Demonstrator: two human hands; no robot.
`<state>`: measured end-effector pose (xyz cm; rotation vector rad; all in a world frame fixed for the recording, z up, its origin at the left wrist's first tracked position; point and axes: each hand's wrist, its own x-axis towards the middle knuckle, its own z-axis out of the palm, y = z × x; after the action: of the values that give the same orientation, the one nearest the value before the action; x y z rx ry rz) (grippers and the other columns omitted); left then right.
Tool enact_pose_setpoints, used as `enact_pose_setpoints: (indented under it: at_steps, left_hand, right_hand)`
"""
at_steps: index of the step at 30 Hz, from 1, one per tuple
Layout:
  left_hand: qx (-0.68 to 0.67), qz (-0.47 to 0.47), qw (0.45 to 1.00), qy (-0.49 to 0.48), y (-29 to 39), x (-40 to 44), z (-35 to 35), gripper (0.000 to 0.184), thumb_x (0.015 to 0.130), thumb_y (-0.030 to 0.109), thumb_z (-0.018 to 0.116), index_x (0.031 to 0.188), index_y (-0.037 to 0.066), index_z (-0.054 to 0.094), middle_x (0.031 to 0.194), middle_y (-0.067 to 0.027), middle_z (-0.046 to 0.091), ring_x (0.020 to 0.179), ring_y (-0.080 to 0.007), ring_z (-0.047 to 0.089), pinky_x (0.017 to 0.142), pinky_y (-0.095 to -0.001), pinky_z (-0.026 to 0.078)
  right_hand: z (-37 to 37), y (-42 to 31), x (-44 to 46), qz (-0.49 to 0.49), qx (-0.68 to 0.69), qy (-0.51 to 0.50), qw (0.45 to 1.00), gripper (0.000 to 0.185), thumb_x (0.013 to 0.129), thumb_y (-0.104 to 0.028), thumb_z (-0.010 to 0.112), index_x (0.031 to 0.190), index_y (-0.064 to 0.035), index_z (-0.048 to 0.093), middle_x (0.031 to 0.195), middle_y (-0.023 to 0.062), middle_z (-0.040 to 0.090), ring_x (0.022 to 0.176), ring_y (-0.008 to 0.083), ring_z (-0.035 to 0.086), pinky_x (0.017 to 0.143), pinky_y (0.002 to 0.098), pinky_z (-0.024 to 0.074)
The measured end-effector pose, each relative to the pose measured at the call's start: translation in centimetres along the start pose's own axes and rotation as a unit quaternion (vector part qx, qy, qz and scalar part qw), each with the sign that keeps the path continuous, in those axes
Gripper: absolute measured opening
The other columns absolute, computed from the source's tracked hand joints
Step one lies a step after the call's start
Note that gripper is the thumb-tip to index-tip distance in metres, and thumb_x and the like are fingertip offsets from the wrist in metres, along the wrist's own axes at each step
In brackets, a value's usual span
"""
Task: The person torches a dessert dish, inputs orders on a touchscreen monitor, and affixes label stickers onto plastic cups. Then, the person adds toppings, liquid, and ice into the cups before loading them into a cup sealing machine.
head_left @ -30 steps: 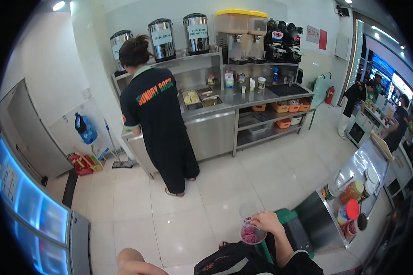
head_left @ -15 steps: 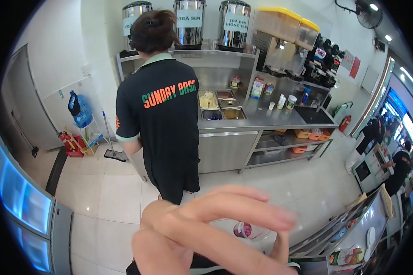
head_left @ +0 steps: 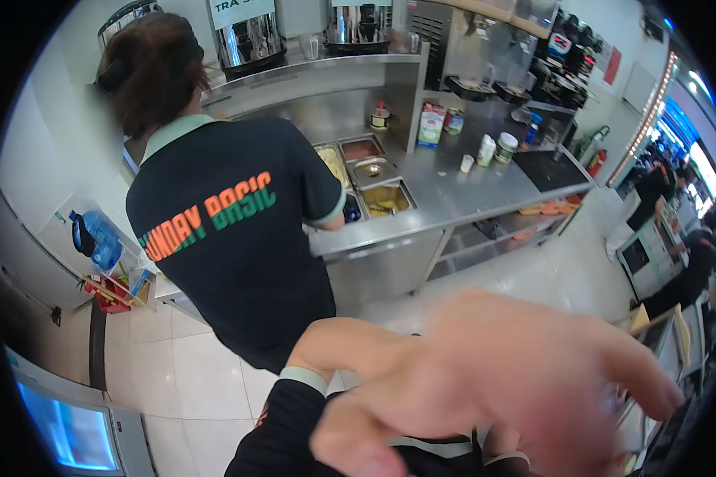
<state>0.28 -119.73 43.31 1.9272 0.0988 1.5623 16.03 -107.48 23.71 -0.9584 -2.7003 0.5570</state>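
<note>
My left hand (head_left: 493, 381) is raised close to the camera, large and blurred by motion. Its arm comes out of a black sleeve with a pale green cuff (head_left: 304, 378). The thumb points down at the left and a finger stretches out to the right, apart from each other; I see nothing held. Behind it, only a sliver of my right arm shows at the bottom; the right hand itself is hidden. A co-worker in a black shirt (head_left: 247, 246) stands ahead with their back to me, one arm at the steel counter (head_left: 453, 203).
Food pans (head_left: 386, 199) are set into the counter, beside a carton (head_left: 430, 125) and white containers. Steel urns (head_left: 250, 40) stand on the shelf above. A fridge (head_left: 71, 429) is at lower left, a blue water bottle (head_left: 99, 238) at left. Other people work at far right.
My view has swung and come nearer the counter and co-worker. My left hand has moved right and up. A cup with purple contents, seen beyond it earlier, no longer shows.
</note>
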Motion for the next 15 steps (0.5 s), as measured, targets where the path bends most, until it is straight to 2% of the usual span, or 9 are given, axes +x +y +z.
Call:
enact_pose_setpoints:
  at_steps: [3, 6, 9, 11, 12, 14, 15]
  left_hand:
    - [-0.113, -0.012, 0.993, -0.027, -6.6, 3.3, -4.3, 0.049, 0.084, 0.024, 0.043, 0.126, 0.006, 0.024, 0.109, -0.0122, 0.050, 0.099, -0.0243, 0.049, 0.085, -0.0412, 0.036]
    - [-0.242, 0.018, 0.970, -0.034, -11.7, 7.5, -8.7, 0.048, 0.085, 0.024, 0.041, 0.125, 0.003, 0.025, 0.111, -0.0135, 0.049, 0.098, -0.0246, 0.049, 0.084, -0.0397, 0.036]
    - [-0.395, 0.079, 0.914, -0.051, -15.7, 11.5, -11.7, 0.047, 0.085, 0.023, 0.038, 0.125, 0.000, 0.026, 0.113, -0.0149, 0.047, 0.098, -0.0249, 0.049, 0.084, -0.0382, 0.036]
    - [-0.443, 0.090, 0.888, -0.081, -18.2, 13.0, -13.6, 0.047, 0.086, 0.023, 0.037, 0.124, -0.002, 0.027, 0.115, -0.0158, 0.046, 0.098, -0.0251, 0.049, 0.084, -0.0372, 0.037]
    - [-0.441, 0.064, 0.890, -0.095, -20.0, 13.2, -14.6, 0.046, 0.086, 0.023, 0.036, 0.124, -0.003, 0.027, 0.115, -0.0163, 0.046, 0.097, -0.0252, 0.049, 0.083, -0.0367, 0.037]
    - [-0.356, -0.089, 0.923, -0.114, -23.9, 11.9, -17.4, 0.046, 0.085, 0.030, 0.040, 0.120, 0.000, 0.035, 0.112, -0.0151, 0.047, 0.094, -0.0238, 0.049, 0.081, -0.0358, 0.038]
    - [-0.306, -0.158, 0.934, -0.096, -24.5, 11.0, -19.0, 0.043, 0.084, 0.029, 0.042, 0.117, 0.001, 0.039, 0.106, -0.0136, 0.050, 0.090, -0.0241, 0.051, 0.078, -0.0357, 0.039]
  right_hand:
    - [-0.2, 3.7, 9.3, -0.037, 0.009, -0.025, 0.999, 0.013, 0.072, -0.025, 0.063, 0.078, -0.0141, 0.066, 0.061, 0.0105, 0.059, 0.060, 0.0296, 0.058, 0.054, 0.0388, 0.0452]
    - [-1.5, 6.6, 18.8, -0.075, 0.010, -0.044, 0.996, 0.013, 0.071, -0.024, 0.064, 0.079, -0.0137, 0.066, 0.063, 0.0108, 0.060, 0.062, 0.0299, 0.058, 0.056, 0.0393, 0.0452]
    - [-2.6, 8.1, 28.5, -0.121, -0.005, -0.024, 0.992, 0.014, 0.072, -0.024, 0.063, 0.081, -0.0142, 0.066, 0.064, 0.0111, 0.060, 0.064, 0.0306, 0.059, 0.058, 0.0397, 0.0455]
    - [-1.9, 8.6, 35.3, -0.155, -0.011, -0.016, 0.988, 0.014, 0.072, -0.025, 0.062, 0.082, -0.0148, 0.066, 0.066, 0.0112, 0.061, 0.066, 0.0309, 0.059, 0.059, 0.0398, 0.0458]
    - [-0.9, 9.0, 38.6, -0.165, -0.010, -0.015, 0.986, 0.014, 0.073, -0.025, 0.062, 0.082, -0.0152, 0.067, 0.067, 0.0113, 0.061, 0.067, 0.0309, 0.059, 0.060, 0.0399, 0.0460]
    - [1.7, 10.0, 44.6, -0.175, -0.009, -0.027, 0.984, 0.015, 0.073, -0.026, 0.061, 0.083, -0.0157, 0.067, 0.070, 0.0114, 0.062, 0.071, 0.0309, 0.059, 0.063, 0.0399, 0.0462]
    - [3.0, 10.4, 47.6, -0.176, -0.010, -0.034, 0.984, 0.016, 0.073, -0.026, 0.061, 0.084, -0.0159, 0.067, 0.072, 0.0114, 0.062, 0.072, 0.0309, 0.060, 0.064, 0.0399, 0.0462]
